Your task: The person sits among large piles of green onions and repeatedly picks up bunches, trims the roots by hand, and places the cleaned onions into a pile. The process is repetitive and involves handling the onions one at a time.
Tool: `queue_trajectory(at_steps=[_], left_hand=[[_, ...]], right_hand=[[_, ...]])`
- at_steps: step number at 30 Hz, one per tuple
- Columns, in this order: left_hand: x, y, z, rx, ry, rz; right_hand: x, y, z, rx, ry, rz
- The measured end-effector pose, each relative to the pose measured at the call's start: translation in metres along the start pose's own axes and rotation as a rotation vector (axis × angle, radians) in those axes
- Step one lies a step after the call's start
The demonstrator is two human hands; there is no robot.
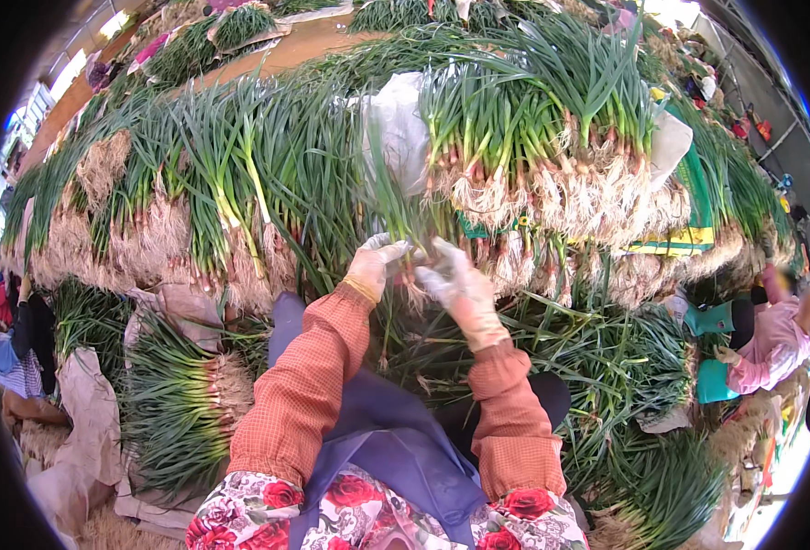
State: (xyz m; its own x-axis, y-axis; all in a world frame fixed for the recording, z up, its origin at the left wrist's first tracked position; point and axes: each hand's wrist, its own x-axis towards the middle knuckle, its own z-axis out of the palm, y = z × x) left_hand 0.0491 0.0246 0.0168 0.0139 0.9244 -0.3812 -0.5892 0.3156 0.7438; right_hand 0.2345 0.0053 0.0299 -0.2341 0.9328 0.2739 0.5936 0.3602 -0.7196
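Observation:
My left hand, in a pale glove, holds the lower stems of a few green garlic plants, leaves pointing away from me. Just right of it my right hand, also gloved, is blurred, its fingers apart near the roots. Beyond my hands, a white plastic sheet lies among the plants. To its right is a thick pile of green garlic with pale roots towards me. More rooted plants lie in a long row on the left.
A bundle lies on cloth at lower left, roots facing my legs. Loose green leaves cover the ground at right. A person in a pink top sits at the far right; another in dark clothing is at the far left.

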Motion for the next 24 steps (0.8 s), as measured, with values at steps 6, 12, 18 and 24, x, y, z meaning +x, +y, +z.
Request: queue_trajectory(at_steps=[6, 12, 18, 24], left_hand=[[0.018, -0.033, -0.024, 0.088, 0.107, 0.170], [0.012, -0.032, -0.021, 0.003, 0.133, 0.236], [0.005, -0.008, -0.053, -0.147, -0.119, 0.159], [-0.012, -0.017, -0.048, -0.151, -0.054, 0.089]], right_hand=[[0.002, 0.000, 0.052, -0.123, -0.170, 0.069], [-0.008, 0.048, 0.043, -0.200, 0.023, -0.065], [-0.004, 0.057, 0.016, 0.440, 0.216, 0.216], [0.017, -0.014, 0.063, 0.870, -0.413, 0.374]])
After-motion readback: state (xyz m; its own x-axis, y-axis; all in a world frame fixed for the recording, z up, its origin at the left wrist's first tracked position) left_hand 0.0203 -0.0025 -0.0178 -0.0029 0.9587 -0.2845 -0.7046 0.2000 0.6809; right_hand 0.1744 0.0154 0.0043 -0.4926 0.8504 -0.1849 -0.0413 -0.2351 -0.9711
